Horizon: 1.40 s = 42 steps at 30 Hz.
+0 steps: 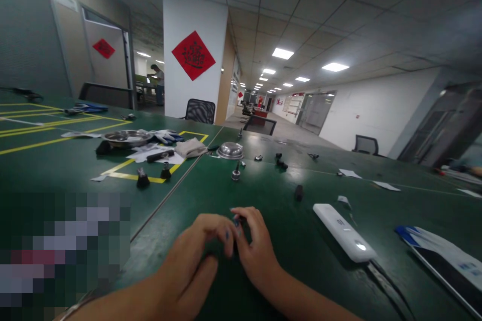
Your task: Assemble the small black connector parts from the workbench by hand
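Note:
My left hand [199, 251] hovers low over the green table [286, 246], its fingers bent and its thumb held apart, with nothing seen in its grasp. My right hand [258, 243] meets it at the fingertips, fingers curled and thumb drawn in. Small dark-blue spots show at the fingertips; whether they are nail colour or a tiny object I cannot make out. Beyond the hands stands a small shiny metal part with a dark stem [236, 173]. Behind that part lies an upturned metal bowl [230, 150].
A white power strip [343, 231] with a cable lies at right, beside a blue-and-white packet [444, 251]. Two black brush heads [142, 178], a steel dish [126, 141] and a beige cloth [191, 148] lie around yellow tape at left. A black cylinder [298, 192] is ahead right.

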Available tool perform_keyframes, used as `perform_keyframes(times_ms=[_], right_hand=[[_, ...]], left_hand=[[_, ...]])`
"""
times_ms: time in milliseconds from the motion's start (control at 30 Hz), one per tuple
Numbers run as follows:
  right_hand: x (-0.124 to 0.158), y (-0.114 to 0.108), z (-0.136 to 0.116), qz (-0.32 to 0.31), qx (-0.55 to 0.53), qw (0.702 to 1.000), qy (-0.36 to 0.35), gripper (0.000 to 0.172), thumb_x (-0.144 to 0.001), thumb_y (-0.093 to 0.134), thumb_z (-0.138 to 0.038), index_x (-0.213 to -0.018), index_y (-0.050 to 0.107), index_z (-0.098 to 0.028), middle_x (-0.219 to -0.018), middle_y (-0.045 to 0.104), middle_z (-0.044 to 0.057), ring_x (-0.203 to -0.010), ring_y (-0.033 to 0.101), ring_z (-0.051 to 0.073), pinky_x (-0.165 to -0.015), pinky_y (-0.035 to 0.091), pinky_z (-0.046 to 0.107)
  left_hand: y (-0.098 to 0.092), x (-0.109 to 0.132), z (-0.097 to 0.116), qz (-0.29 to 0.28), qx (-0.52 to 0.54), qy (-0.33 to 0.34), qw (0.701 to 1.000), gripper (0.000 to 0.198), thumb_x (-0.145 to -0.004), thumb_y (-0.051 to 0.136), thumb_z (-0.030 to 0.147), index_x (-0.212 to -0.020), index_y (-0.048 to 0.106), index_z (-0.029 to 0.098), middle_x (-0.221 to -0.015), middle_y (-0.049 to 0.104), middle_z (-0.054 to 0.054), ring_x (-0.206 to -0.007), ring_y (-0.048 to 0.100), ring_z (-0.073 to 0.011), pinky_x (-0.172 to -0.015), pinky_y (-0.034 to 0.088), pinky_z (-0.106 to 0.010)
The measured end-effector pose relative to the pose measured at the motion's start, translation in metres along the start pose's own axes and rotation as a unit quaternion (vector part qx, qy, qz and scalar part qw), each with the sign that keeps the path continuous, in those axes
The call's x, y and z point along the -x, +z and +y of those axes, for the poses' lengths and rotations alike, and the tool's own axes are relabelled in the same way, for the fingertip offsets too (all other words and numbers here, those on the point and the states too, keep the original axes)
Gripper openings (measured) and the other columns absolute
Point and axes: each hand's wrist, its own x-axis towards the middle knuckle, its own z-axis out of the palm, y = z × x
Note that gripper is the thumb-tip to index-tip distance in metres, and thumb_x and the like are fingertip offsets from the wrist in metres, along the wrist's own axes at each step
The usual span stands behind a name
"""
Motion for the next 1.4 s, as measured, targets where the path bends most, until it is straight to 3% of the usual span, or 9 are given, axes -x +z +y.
perform_keyframes(times_ms=[133,200,333,533,700,1000,1400], right_hand=[[-0.002,0.000,0.001,0.031,-0.049,0.998,0.036,0.028,-0.081,0.041,-0.005,-0.101,0.055,-0.020,-0.092,0.056,0.003,-0.085,0.055,0.014,-0.073,0.044,0.025],[-0.003,0.000,-0.001,0.014,-0.064,0.997,0.034,0.028,-0.079,0.042,-0.004,-0.097,0.058,-0.019,-0.090,0.057,0.002,-0.084,0.056,0.013,-0.072,0.045,0.024],[-0.003,0.001,-0.005,-0.029,-0.071,0.997,0.016,0.030,-0.075,0.043,0.000,-0.090,0.061,-0.019,-0.086,0.057,0.002,-0.081,0.056,0.013,-0.071,0.045,0.023],[0.000,0.004,-0.007,-0.064,-0.066,0.996,-0.005,0.031,-0.073,0.044,0.001,-0.090,0.062,-0.019,-0.086,0.057,0.002,-0.079,0.056,0.013,-0.070,0.044,0.024],[0.001,0.005,-0.008,-0.086,-0.052,0.994,-0.032,0.037,-0.075,0.043,0.002,-0.099,0.062,-0.019,-0.086,0.056,0.003,-0.080,0.056,0.014,-0.072,0.045,0.024],[0.001,0.007,-0.005,-0.091,-0.051,0.994,-0.018,0.041,-0.078,0.044,0.000,-0.107,0.062,-0.022,-0.084,0.055,0.003,-0.078,0.056,0.014,-0.069,0.046,0.024],[0.002,0.009,-0.005,-0.116,-0.043,0.992,-0.014,0.039,-0.082,0.043,-0.003,-0.113,0.058,-0.022,-0.089,0.052,0.003,-0.081,0.055,0.014,-0.072,0.046,0.024]], left_hand=[[0.013,-0.036,-0.022,-0.052,-0.042,-0.054,0.996,0.059,-0.058,0.043,0.004,-0.115,0.045,0.019,-0.119,0.052,-0.007,-0.115,0.044,-0.0256,-0.102,0.032,-0.046],[0.016,-0.040,-0.030,-0.098,-0.031,-0.078,0.992,0.060,-0.060,0.046,0.006,-0.119,0.042,0.020,-0.121,0.051,-0.007,-0.118,0.043,-0.0254,-0.104,0.029,-0.047],[0.018,-0.040,-0.032,-0.161,0.035,-0.053,0.985,0.058,-0.069,0.053,0.010,-0.123,0.037,0.022,-0.123,0.051,-0.006,-0.115,0.047,-0.0213,-0.102,0.035,-0.039],[0.017,-0.041,-0.035,-0.131,0.027,-0.053,0.990,0.049,-0.073,0.050,0.012,-0.119,0.038,0.023,-0.111,0.058,-0.003,-0.102,0.055,-0.0181,-0.090,0.043,-0.032],[0.015,-0.043,-0.036,-0.115,0.015,-0.086,0.989,0.062,-0.068,0.054,0.011,-0.124,0.032,0.022,-0.090,0.061,0.001,-0.087,0.059,-0.0166,-0.082,0.045,-0.031],[0.023,-0.038,-0.041,-0.079,0.154,-0.123,0.977,0.087,-0.068,0.058,0.014,-0.138,0.008,0.024,-0.090,0.060,0.000,-0.079,0.060,-0.0169,-0.072,0.046,-0.031],[0.025,-0.043,-0.050,-0.078,0.280,-0.186,0.939,0.089,-0.057,0.067,0.012,-0.131,0.018,0.016,-0.075,0.059,0.004,-0.069,0.057,-0.0135,-0.066,0.041,-0.026]])
